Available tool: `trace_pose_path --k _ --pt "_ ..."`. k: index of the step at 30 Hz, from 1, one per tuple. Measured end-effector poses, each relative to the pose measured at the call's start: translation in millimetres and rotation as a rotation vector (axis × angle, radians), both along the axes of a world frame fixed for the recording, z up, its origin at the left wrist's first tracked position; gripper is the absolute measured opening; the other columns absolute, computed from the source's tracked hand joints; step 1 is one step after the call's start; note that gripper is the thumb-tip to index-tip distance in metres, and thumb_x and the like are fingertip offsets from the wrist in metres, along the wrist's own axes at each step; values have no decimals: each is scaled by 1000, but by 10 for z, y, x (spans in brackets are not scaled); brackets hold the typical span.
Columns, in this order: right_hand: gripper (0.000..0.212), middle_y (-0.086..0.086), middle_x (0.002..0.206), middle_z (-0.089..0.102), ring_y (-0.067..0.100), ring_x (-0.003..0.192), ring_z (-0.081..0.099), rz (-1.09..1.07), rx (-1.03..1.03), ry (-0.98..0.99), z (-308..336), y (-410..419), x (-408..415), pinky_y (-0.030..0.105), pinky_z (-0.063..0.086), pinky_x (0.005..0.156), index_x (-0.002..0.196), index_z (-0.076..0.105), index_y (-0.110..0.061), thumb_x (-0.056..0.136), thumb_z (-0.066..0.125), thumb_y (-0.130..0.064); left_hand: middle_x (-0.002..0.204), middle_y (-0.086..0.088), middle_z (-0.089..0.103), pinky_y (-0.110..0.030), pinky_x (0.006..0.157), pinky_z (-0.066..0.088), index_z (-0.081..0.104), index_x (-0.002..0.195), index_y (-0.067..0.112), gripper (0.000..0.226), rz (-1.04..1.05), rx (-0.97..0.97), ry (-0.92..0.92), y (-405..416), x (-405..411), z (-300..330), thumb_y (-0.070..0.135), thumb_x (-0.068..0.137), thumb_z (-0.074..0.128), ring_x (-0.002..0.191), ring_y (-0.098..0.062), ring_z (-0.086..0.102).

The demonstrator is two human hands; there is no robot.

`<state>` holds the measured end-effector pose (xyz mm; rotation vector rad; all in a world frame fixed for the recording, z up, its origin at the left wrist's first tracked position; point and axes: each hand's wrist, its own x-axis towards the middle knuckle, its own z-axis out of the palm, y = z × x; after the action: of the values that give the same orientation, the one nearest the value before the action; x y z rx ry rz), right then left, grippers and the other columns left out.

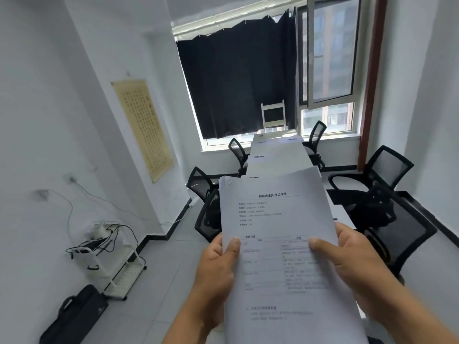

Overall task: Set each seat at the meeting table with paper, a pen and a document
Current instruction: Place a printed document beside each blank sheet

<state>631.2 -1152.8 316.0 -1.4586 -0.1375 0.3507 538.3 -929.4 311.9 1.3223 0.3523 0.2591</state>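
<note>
A stack of printed documents is held up in front of me, its top sheet showing a title and a table. My left hand grips the stack's left edge, thumb on top. My right hand grips the right edge, thumb lying across the page. Beyond the stack runs the long white meeting table toward the window, with sheets of paper lying on it at the far seats. No pen can be made out at this distance. The near end of the table is hidden behind the documents.
Black mesh chairs line the table: one at the left, one farther left, one at the far right, two at the near right. A white cart with cables and a black bag stand by the left wall.
</note>
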Motion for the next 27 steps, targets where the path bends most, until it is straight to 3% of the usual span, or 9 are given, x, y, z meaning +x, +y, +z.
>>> trace_pose_path --k 2,6,9,21,24,27 --pt "20 16 106 83 40 95 82 17 14 -7 55 106 -88 64 61 97 122 71 -10 105 64 -4 123 -17 82 -57 96 65 67 138 11 28 13 2 -9 107 -101 30 19 115 52 113 -40 79" --pt "20 14 108 84 38 98 81 52 26 -36 144 370 -215 63 59 102 123 72 -10 105 65 -4 118 -18 82 -48 85 69 69 133 9 26 56 -9 -25 364 -270 74 16 114 52 107 -38 81" --pt "20 13 109 84 37 100 81 73 33 -74 238 687 -319 61 59 102 121 73 -9 104 66 -4 119 -18 83 -53 91 67 69 133 8 25 88 0 -39 662 -423 163 16 115 52 108 -39 81" --pt "20 11 108 84 38 99 81 51 -22 -184 277 2702 -904 63 61 97 120 75 -13 103 69 -5 121 -14 83 -53 88 69 68 136 11 28 94 46 -96 2701 -1138 239 18 115 50 110 -36 81" --pt "20 7 106 84 34 98 81 37 -45 -219 272 3132 -1012 59 63 95 120 76 -15 103 70 -6 118 -13 84 -46 83 70 69 134 10 27 111 56 -87 3111 -1230 238 18 114 52 107 -34 82" --pt "20 5 103 85 29 94 82 26 -47 -217 256 3528 -1071 50 64 89 120 75 -14 103 70 -5 115 -12 84 -48 83 70 69 131 12 24 129 65 -61 3484 -1304 216 18 114 53 104 -33 83"
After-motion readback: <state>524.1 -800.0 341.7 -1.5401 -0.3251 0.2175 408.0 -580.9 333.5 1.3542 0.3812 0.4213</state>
